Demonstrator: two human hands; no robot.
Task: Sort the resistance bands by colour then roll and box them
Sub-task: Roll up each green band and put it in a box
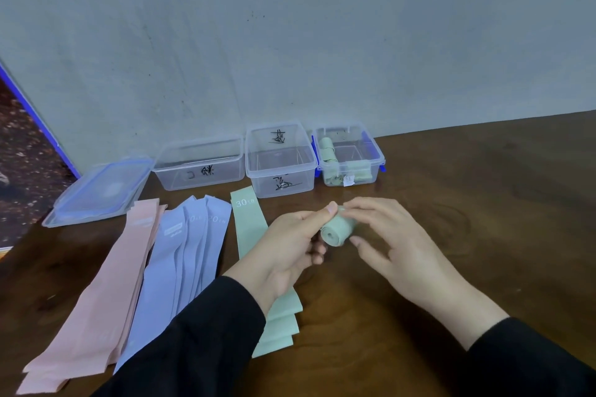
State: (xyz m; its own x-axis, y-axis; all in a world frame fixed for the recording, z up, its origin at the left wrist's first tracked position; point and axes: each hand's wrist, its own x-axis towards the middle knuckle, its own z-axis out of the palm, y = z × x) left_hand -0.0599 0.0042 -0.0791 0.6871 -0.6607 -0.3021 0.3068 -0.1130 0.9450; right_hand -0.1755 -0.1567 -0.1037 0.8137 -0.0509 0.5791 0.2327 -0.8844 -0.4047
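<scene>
The green roll (335, 230) is in the air just above the table (451, 203), in front of the boxes; the left hand (290, 248) pinches it with the thumb on top and the fingers curled under, and the right hand (396, 242) touches its far end with the fingertips, the other fingers spread and relaxed. To do this step well, I think the left thumb must press the loose end firmly so the roll does not open; the right hand should square the edges, then carry it to the right box (350, 155), where green rolls already lie. The green bands (250, 229) that remain are flat under the left wrist; the purple bands (180, 251) and pink bands (106, 293) lie beside them, not yet rolled; the middle box (280, 159) and left box (198, 164) look empty. The table is dark wood; a lid (100, 190) lies at the left; behind is a grey wall (290, 26) with small marks.
</scene>
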